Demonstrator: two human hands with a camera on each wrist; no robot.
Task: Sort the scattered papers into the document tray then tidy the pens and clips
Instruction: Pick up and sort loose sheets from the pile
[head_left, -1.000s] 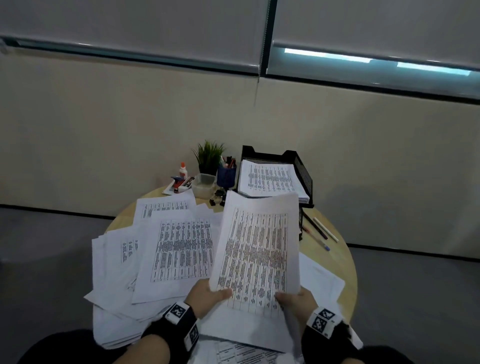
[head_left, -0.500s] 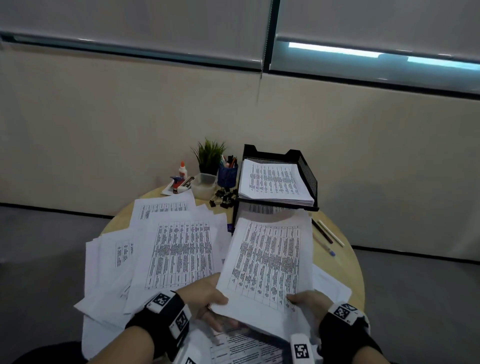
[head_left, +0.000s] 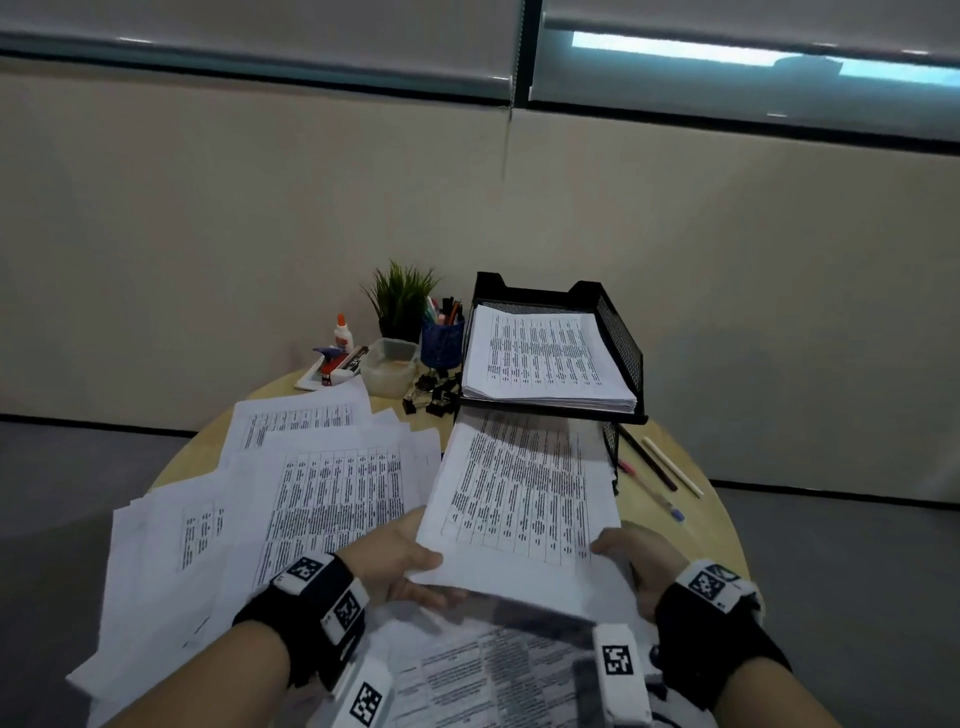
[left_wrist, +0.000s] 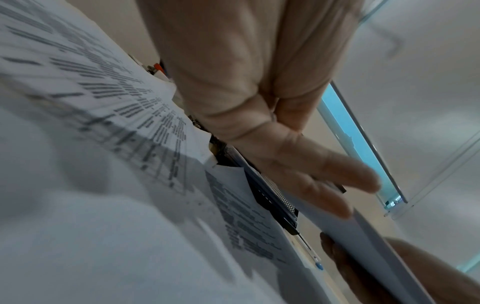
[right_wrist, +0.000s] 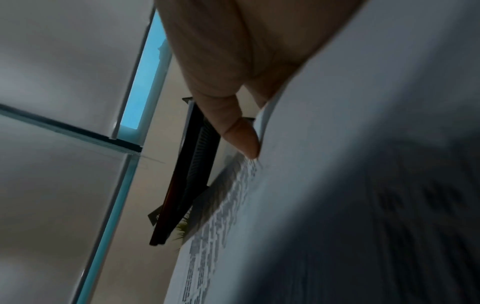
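Note:
My left hand (head_left: 410, 566) and right hand (head_left: 634, 556) pinch the near corners of a stack of printed papers (head_left: 524, 499), thumbs on top. The stack lies nearly flat, and its far edge reaches under the upper tier of the black mesh document tray (head_left: 621, 338), at the mouth of the lower tier. The upper tier holds another paper pile (head_left: 540, 353). More sheets (head_left: 322, 493) lie scattered over the left of the round table. Loose pens (head_left: 654, 470) lie right of the tray and black binder clips (head_left: 434, 397) to its left. In the right wrist view my thumb (right_wrist: 241, 135) presses on the stack (right_wrist: 337, 164).
At the back of the table stand a blue pen cup (head_left: 441, 340), a clear plastic tub (head_left: 389, 366), a small plant (head_left: 400, 296), a glue bottle (head_left: 342, 332) and a stapler (head_left: 332, 366). A beige wall is close behind. The table edge (head_left: 727, 530) curves on the right.
The stack was held upright in front of me; both hands have tipped it flat and pushed it forward, so its far edge now sits under the tray's upper tier.

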